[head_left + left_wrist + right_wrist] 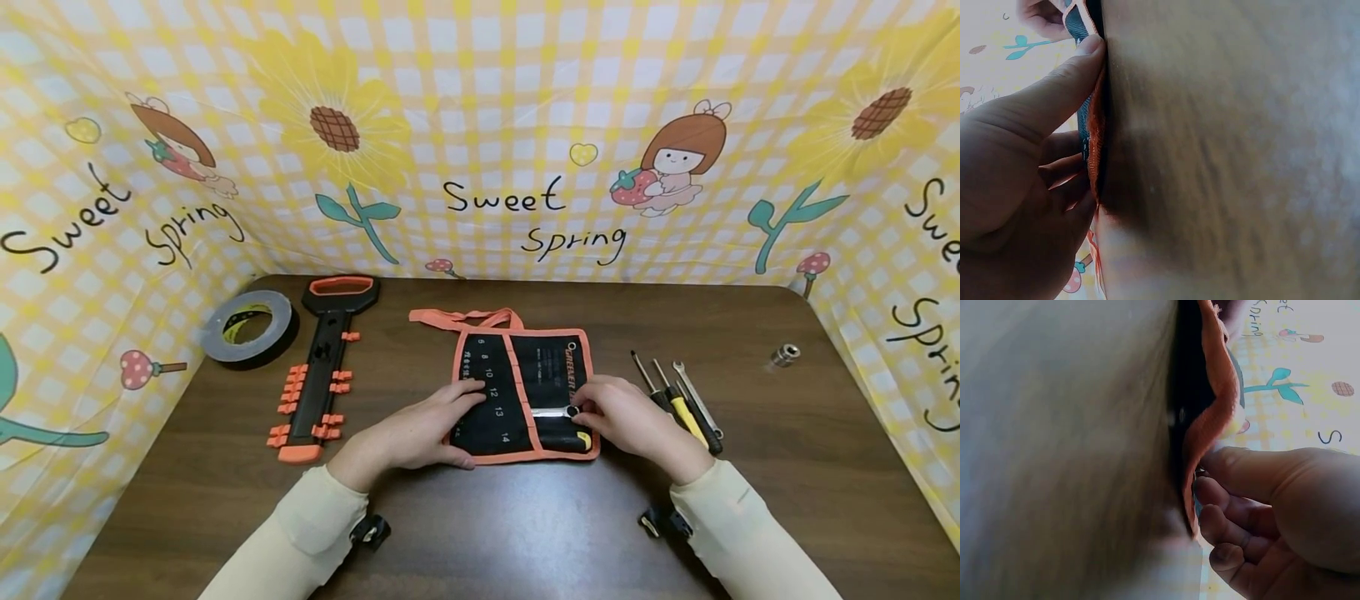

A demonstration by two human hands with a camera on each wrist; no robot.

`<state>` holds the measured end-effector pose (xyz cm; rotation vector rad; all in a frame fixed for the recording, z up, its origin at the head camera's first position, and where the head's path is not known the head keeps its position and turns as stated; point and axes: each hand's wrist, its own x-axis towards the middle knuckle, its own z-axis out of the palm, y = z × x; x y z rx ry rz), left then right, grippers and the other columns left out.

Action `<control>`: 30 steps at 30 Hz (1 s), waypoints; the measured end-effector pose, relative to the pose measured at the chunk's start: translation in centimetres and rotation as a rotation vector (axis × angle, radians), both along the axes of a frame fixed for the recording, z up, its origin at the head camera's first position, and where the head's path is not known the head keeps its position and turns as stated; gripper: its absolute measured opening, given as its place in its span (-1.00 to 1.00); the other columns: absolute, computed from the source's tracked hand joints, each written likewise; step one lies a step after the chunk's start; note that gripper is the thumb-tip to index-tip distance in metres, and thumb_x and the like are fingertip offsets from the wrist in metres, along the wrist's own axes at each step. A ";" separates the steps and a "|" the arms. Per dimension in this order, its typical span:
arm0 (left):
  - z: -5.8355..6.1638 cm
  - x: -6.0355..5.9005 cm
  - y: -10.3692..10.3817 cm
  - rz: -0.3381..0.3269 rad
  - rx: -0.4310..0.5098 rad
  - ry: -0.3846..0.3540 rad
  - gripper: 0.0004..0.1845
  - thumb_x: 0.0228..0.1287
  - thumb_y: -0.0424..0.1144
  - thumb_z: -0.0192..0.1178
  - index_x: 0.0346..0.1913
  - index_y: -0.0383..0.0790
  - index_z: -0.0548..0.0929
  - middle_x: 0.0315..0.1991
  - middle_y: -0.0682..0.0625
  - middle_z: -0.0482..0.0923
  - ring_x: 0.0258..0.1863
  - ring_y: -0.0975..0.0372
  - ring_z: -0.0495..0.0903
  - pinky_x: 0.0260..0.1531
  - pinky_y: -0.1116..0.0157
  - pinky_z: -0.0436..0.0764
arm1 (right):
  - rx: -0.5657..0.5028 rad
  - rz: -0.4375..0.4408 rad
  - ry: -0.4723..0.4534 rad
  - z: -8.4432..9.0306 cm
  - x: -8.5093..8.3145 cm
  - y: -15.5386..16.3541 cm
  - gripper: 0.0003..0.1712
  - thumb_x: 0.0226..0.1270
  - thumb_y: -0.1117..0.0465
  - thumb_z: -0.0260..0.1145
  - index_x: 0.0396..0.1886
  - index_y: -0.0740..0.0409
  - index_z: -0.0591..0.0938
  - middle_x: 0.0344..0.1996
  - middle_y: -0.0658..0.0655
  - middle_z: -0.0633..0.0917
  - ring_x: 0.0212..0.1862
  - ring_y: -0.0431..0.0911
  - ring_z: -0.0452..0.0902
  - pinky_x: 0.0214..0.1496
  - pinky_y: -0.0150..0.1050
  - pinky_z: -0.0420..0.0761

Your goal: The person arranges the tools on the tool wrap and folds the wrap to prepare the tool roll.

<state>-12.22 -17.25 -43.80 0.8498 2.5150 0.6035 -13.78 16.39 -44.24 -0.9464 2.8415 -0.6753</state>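
Observation:
A black tool pouch (pixel 551 358) with orange trim and printed size numbers lies unfolded on the table. My left hand (pixel 420 425) rests on its left part, fingers spread over the cloth and thumb along the near edge. At the right side, my right hand (pixel 630 412) pinches the ring end of a silver wrench (pixel 551 412), whose other end is hidden under the orange middle strip. Below the wrench, a yellow-and-black tool end (pixel 583 440) shows in the pouch. In the right wrist view, the pouch's orange edge (pixel 1213 422) partly hides the pinched wrench.
Right of the pouch lie screwdrivers (pixel 686 417) with yellow and black handles and another wrench (pixel 697 400). A metal socket (pixel 786 356) is farther right. On the left are a black rack (pixel 322 367) with orange clips and a tape roll (pixel 281 329). Patterned cloth (pixel 480 125) encloses the table.

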 end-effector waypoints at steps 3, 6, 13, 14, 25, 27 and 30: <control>-0.1 0.0 0.0 0.003 -0.002 -0.004 -0.04 0.36 0.08 0.51 0.65 -0.22 0.32 0.73 -0.09 0.10 0.70 0.01 0.19 0.58 -0.06 0.40 | 0.001 0.013 -0.011 0.0 -0.2 -0.4 -0.90 0.39 0.26 0.55 -0.17 0.17 0.81 -0.36 -0.03 0.71 -0.32 -0.25 0.54 -0.23 -0.27 0.63; -0.1 0.0 0.0 0.005 -0.001 -0.007 -0.04 0.35 0.08 0.52 0.65 -0.22 0.32 0.73 -0.09 0.10 0.69 0.01 0.19 0.58 -0.07 0.40 | 0.005 0.016 -0.029 0.1 -0.3 -0.8 -0.90 0.40 0.25 0.54 -0.17 0.16 0.81 -0.37 -0.04 0.69 -0.33 -0.26 0.50 -0.24 -0.28 0.60; 0.1 0.0 0.0 0.004 0.003 -0.007 -0.04 0.35 0.07 0.52 0.65 -0.22 0.31 0.73 -0.09 0.10 0.70 0.00 0.18 0.59 -0.06 0.38 | 0.002 0.002 -0.065 0.3 -0.4 -0.9 -0.88 0.42 0.23 0.53 -0.15 0.18 0.82 -0.37 -0.03 0.70 -0.33 -0.26 0.50 -0.24 -0.30 0.60; 0.1 0.0 0.0 0.004 0.003 -0.006 -0.04 0.35 0.07 0.52 0.65 -0.22 0.31 0.73 -0.09 0.10 0.70 0.01 0.18 0.59 -0.06 0.39 | -0.008 -0.004 -0.066 0.3 -0.4 -0.8 -0.87 0.42 0.22 0.52 -0.15 0.19 0.82 -0.36 -0.03 0.71 -0.33 -0.26 0.51 -0.24 -0.29 0.60; 0.1 0.0 0.1 0.009 0.010 -0.010 -0.04 0.35 0.07 0.52 0.65 -0.23 0.31 0.73 -0.09 0.09 0.70 0.00 0.18 0.58 -0.06 0.40 | -0.046 -0.152 0.046 1.6 1.0 3.1 -0.93 0.43 0.21 0.51 -0.20 0.12 0.84 -0.35 -0.03 0.75 -0.30 -0.19 0.59 -0.21 -0.15 0.64; 0.1 0.0 0.1 0.007 0.012 -0.007 -0.04 0.35 0.07 0.52 0.65 -0.24 0.31 0.73 -0.09 0.09 0.70 -0.01 0.18 0.57 -0.07 0.40 | -0.042 -0.193 0.045 1.7 1.3 4.0 -0.92 0.43 0.21 0.51 -0.19 0.12 0.83 -0.32 -0.02 0.77 -0.28 -0.17 0.61 -0.18 -0.11 0.64; 0.1 0.0 0.1 0.004 0.015 -0.007 -0.04 0.35 0.06 0.52 0.65 -0.25 0.31 0.73 -0.10 0.10 0.70 -0.01 0.18 0.57 -0.08 0.40 | -0.043 -0.250 0.041 1.8 1.8 5.1 -0.92 0.42 0.21 0.52 -0.20 0.13 0.82 -0.33 0.00 0.77 -0.29 -0.15 0.62 -0.16 -0.07 0.64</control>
